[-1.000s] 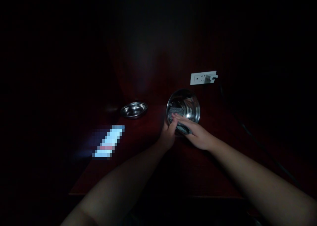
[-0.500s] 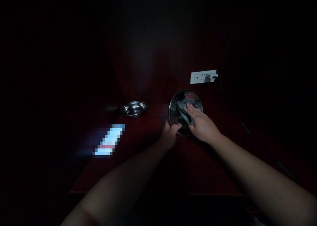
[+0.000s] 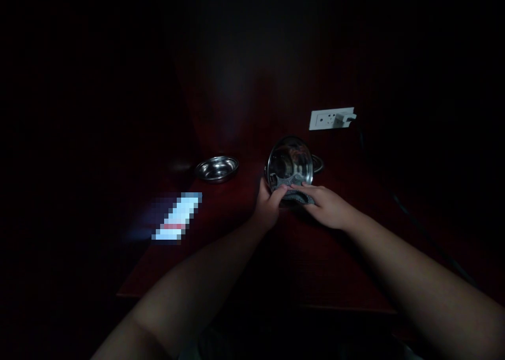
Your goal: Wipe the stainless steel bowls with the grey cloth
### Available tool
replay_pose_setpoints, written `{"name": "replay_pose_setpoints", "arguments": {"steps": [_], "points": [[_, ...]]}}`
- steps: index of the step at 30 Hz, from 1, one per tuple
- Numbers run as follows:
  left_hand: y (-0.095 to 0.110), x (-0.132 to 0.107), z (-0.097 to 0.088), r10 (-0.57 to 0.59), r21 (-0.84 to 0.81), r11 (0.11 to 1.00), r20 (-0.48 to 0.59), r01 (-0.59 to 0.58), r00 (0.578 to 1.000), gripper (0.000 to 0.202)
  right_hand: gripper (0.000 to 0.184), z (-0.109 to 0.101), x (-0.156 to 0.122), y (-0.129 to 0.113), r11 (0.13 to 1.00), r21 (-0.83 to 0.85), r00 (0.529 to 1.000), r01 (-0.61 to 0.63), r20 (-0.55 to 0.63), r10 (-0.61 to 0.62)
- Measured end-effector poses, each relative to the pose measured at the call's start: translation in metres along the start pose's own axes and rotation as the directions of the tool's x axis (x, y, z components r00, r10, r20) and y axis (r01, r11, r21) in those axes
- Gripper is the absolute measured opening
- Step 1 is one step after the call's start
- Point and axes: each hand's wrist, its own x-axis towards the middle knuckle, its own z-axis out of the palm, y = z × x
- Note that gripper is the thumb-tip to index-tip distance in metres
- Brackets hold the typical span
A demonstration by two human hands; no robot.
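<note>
A shiny metal bowl [image 3: 290, 157] is tipped up over the dark red table, with its hollow side facing me. My left hand [image 3: 269, 206] is closed on its lower left rim, the thumb lying over the edge. A grey patterned cloth [image 3: 298, 196] lies across the lower rim. Under the fingers of my right hand [image 3: 329, 205], the cloth is pressed against the bowl. The right fingertips reach close to my left thumb. The bowl's underside and my left fingers behind it are hidden.
A shallow metal bowl [image 3: 216, 169] stands to the left on the table [image 3: 252, 265]. Nearer me lies a bright blurred-out screen [image 3: 177, 216]. Behind the held bowl shows a rounded metal rim [image 3: 317, 163]. A wall socket [image 3: 332, 119] holds a plug, with a dark cable [image 3: 418, 224] running down right.
My right hand and the cloth have moved down from the bowl's inside to its lower rim. The bowl has turned and tilted, and a metal rim now shows behind it.
</note>
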Motion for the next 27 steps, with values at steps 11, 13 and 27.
{"name": "replay_pose_setpoints", "arguments": {"steps": [11, 13, 27], "points": [[0.004, 0.003, 0.0, -0.022, -0.064, 0.997, 0.137, 0.031, 0.99, 0.043, 0.041, 0.004, 0.002, -0.019, 0.894, 0.356, 0.962, 0.272, -0.076, -0.262], [0.003, 0.003, 0.0, -0.03, -0.075, 0.996, 0.142, 0.041, 0.989, 0.043, 0.041, 0.003, 0.003, -0.021, 0.881, 0.376, 0.957, 0.288, -0.071, -0.282], [0.008, 0.001, 0.0, -0.003, -0.097, 0.995, 0.194, 0.022, 0.981, 0.056, 0.047, 0.0, 0.0, -0.004, 0.976, 0.12, 0.982, 0.182, -0.072, -0.174]]}}
